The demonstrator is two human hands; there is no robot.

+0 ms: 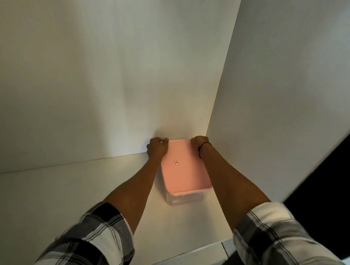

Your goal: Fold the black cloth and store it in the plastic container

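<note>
A clear plastic container (pixel 182 199) with a pink lid (pixel 185 169) stands on a white shelf (pixel 67 187), pushed into the back right corner. My left hand (pixel 157 148) grips the far left corner of the container. On the far right corner my right hand (pixel 198 143) is curled over the lid's edge; a black band circles that wrist. The lid is on the container. The black cloth is not in view, and the container's see-through wall shows nothing dark that I can make out.
A white back wall (pixel 112 69) and a white right side wall (pixel 292 87) box in the shelf. The shelf's front edge (pixel 184 255) runs along the bottom. A dark area (pixel 328 189) lies beyond the side wall at right.
</note>
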